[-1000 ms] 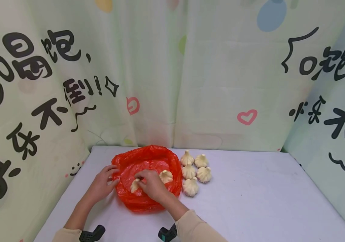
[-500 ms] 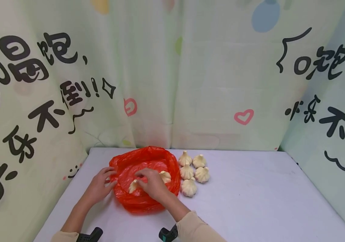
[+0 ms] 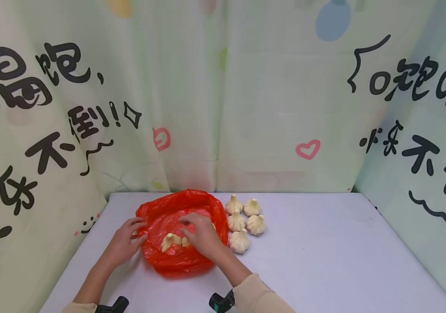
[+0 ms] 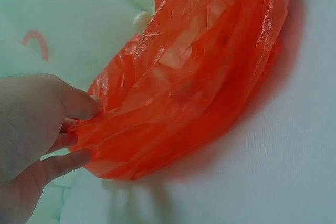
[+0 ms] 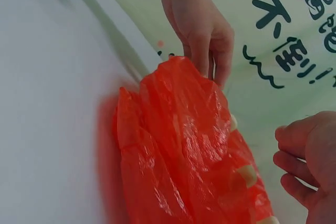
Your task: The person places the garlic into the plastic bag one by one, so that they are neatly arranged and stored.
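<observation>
A red plastic bag (image 3: pixel 181 263) lies spread with its mouth up on the table. At its left rim my left hand (image 3: pixel 122 243) pinches the film between thumb and fingers, as the left wrist view shows. My right hand (image 3: pixel 203 237) hovers over the bag's opening, its fingers loosely bent with nothing between them. Inside the bag a garlic bulb (image 3: pixel 170 241) lies at the front left, and a second one (image 3: pixel 186 241) beside it is partly covered by the right hand. Another pale piece of garlic peeks out behind that hand.
Several garlic bulbs (image 3: pixel 239 241) stand close together on the table, just right of the bag. The white tabletop (image 3: pixel 316 252) stretches away to the right. A printed curtain (image 3: pixel 262 108) hangs along the back and both sides.
My right hand has let go of the garlic bulb at the bag's left and drawn slightly back to the right. The left hand keeps its place at the rim. The head view has shifted slightly.
</observation>
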The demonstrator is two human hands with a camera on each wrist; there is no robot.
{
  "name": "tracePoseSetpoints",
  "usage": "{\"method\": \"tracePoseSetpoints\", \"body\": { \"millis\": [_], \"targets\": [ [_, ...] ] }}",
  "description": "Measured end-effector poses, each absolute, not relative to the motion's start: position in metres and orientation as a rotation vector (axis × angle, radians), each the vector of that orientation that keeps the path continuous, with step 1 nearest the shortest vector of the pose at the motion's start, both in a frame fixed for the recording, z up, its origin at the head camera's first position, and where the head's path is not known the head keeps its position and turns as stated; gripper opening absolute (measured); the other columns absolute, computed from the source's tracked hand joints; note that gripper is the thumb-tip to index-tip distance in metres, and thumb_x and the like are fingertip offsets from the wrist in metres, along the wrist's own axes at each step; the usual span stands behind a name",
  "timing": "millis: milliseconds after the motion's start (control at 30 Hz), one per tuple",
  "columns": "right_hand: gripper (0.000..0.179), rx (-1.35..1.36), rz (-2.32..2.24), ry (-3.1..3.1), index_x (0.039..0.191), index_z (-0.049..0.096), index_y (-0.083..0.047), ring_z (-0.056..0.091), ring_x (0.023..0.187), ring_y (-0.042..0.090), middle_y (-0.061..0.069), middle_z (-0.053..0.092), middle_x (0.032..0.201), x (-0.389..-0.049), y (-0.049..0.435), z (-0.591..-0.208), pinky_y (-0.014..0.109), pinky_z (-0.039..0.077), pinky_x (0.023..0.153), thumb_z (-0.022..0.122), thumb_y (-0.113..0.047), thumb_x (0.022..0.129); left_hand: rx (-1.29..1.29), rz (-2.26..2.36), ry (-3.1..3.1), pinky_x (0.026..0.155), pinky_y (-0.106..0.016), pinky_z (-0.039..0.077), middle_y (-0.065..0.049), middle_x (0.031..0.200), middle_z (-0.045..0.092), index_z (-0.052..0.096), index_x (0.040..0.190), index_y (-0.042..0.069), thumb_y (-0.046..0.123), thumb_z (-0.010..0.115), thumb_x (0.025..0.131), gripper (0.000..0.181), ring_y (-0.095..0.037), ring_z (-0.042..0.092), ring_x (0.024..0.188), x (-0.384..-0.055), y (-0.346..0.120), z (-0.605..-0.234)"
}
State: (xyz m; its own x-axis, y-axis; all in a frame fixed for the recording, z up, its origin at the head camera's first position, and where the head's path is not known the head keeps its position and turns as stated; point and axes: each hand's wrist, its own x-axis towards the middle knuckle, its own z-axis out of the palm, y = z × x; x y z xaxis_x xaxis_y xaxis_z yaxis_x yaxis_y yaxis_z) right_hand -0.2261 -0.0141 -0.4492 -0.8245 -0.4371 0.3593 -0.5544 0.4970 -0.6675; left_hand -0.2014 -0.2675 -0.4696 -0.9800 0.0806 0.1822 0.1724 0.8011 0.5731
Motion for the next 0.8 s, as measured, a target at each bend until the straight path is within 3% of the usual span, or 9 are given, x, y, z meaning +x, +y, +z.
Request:
{"method": "tracePoseSetpoints", "body": {
  "millis": [400,800],
  "targets": [
    [0.027,0.765,1.337,-2.508,0.114,0.069,-0.011,0.064,0.105,0.02,0.006,0.07,0.113,-0.228,0.013,-0.444,0.036,0.058,0.088,0.07,-0.009,0.087,-0.185,-0.914,-2.861,0.084,-0.047,0.059,-0.023,0.136,0.047,0.058,0.126,-0.002,0.01,0.067,0.088,0.041,-0.042,0.05,0.121,-0.202,-0.267,-0.468],
    [0.027,0.637,1.326,-2.473,0.114,0.069,-0.01,0.066,0.099,0.024,0.007,0.07,0.109,-0.24,0.049,-0.44,0.037,0.058,0.087,0.071,-0.008,0.086,-0.2,-0.915,-2.852,0.084,-0.048,0.058,-0.023,0.137,0.046,0.057,0.127,-0.002,0.01,0.066,0.089,0.041,-0.042,0.05,0.121,-0.204,-0.266,-0.467]
  ]
}}
